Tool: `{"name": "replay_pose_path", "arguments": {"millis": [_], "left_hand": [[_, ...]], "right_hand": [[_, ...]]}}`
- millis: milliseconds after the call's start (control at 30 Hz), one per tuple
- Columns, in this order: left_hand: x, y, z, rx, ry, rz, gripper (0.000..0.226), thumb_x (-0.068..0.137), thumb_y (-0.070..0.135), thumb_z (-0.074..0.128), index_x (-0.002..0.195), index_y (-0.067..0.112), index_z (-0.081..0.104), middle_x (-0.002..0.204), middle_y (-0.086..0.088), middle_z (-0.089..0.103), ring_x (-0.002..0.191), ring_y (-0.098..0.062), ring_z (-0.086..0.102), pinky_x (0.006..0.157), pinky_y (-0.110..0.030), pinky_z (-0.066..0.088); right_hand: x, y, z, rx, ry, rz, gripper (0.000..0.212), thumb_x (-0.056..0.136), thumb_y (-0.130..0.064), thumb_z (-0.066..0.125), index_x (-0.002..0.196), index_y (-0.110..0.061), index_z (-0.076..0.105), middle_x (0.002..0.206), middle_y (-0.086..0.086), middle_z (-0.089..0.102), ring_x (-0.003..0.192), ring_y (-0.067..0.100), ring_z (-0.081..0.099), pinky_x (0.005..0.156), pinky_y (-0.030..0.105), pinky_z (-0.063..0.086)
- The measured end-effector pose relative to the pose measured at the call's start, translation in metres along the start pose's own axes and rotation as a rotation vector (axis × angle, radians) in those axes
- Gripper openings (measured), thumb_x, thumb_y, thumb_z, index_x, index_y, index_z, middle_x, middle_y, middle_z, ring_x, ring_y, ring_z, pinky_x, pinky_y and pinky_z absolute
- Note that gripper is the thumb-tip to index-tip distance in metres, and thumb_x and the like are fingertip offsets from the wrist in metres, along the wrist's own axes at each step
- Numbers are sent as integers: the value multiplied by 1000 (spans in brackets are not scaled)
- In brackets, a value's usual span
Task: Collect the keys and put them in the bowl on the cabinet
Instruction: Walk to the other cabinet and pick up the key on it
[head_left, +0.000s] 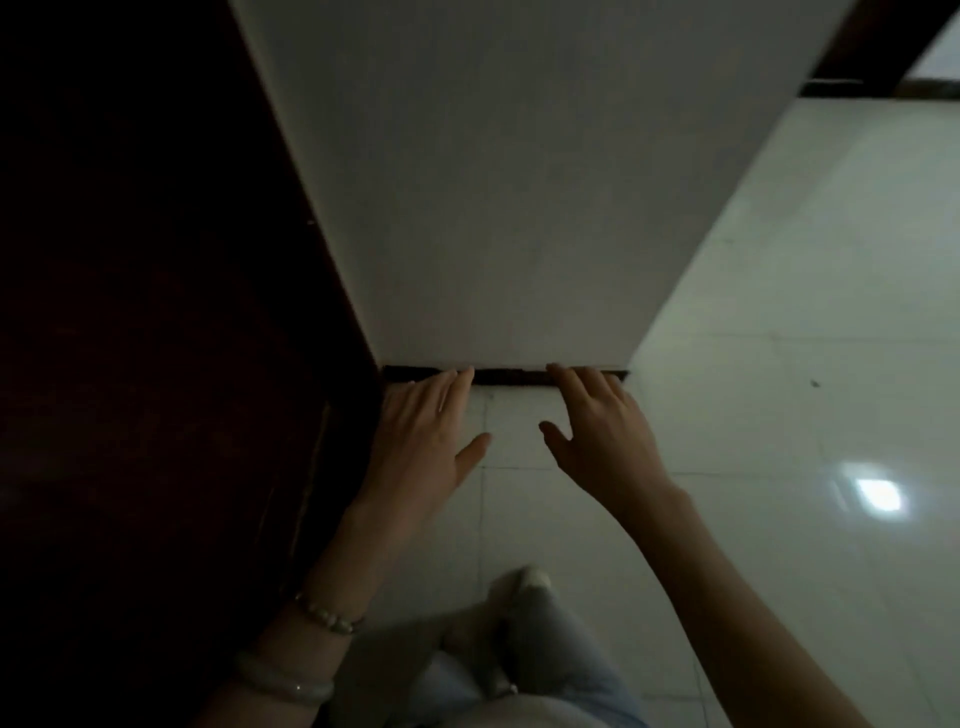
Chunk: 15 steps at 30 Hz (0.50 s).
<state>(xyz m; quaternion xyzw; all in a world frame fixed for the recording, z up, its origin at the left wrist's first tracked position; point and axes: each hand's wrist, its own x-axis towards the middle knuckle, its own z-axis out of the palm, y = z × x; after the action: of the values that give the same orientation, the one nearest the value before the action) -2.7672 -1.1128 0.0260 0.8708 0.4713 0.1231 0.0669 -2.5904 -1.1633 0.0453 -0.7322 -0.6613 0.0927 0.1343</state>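
Observation:
No keys, bowl or cabinet top show in the head view. My left hand is stretched forward, palm down, fingers apart and empty, close to the dark wooden surface on the left. My right hand is held out beside it, fingers also spread and holding nothing. Both hands hover in front of a white wall, their fingertips level with the dark skirting strip at its foot. Two bracelets sit on my left wrist.
A dark wooden door or panel fills the left side. A white wall stands straight ahead, ending in a corner on the right. Glossy white floor tiles spread to the right and below. My leg and shoe show at the bottom.

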Motion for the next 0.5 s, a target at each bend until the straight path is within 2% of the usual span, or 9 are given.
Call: {"name": "replay_pose_path", "arguments": {"millis": [133,500], "left_hand": [[38,38,20,-5,-55,185,70,86,47,52,141,15,22,143,-9,41,129,-23,36,108,-38,25],[128,173,75,-48,-197,601,68,83,40,60,137,10,31,137,-13,47,123,-27,43,103,-42,32]], "right_hand": [[-20,39,-10,-15,52,201,64,85,-30,60,139,-14,28,137,11,46,122,29,44,100,38,38],[-64,160,-36,7,171,659,62,85,-29,59,137,-14,30,135,14,48,121,31,45,98,41,40]]}}
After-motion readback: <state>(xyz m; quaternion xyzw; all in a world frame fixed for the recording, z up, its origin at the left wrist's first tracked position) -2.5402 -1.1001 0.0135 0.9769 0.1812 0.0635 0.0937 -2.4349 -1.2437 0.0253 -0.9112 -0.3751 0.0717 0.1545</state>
